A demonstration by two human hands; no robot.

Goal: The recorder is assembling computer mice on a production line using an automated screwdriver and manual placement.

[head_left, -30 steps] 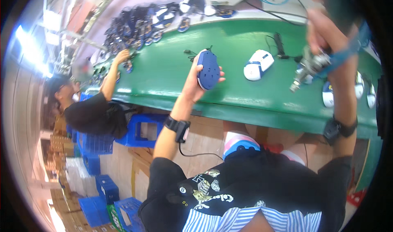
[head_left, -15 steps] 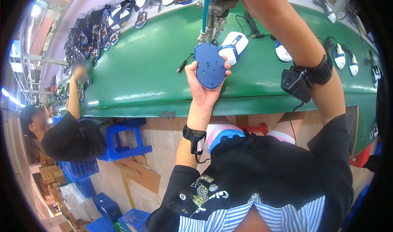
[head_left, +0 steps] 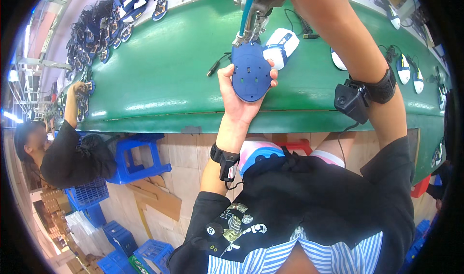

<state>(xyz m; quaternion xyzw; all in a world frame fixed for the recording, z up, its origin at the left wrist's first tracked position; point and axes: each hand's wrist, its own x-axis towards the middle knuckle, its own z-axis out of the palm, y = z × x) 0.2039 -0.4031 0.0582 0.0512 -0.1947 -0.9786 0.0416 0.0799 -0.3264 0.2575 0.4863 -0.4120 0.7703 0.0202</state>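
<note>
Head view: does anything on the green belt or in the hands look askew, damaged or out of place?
Nothing stands out. The left hand holds a blue oval mouse base underside up, with the hanging screwdriver tool at its top edge. A white-and-blue mouse lies just behind on the green conveyor belt; none looks damaged.

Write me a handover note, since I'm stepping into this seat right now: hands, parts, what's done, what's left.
Left hand: holds the blue mouse base underside up, over the green belt.
Right hand: out of view at the top edge; its forearm reaches up to a hanging driver whose tip meets the base's top end.
Parts: a white-and-blue mouse lies on the belt just behind the base; more mice lie further right.
Done: base picked up and set under the tool.
Left: I can't tell which screws are in; check the holes, then set the base back on the belt.
</note>
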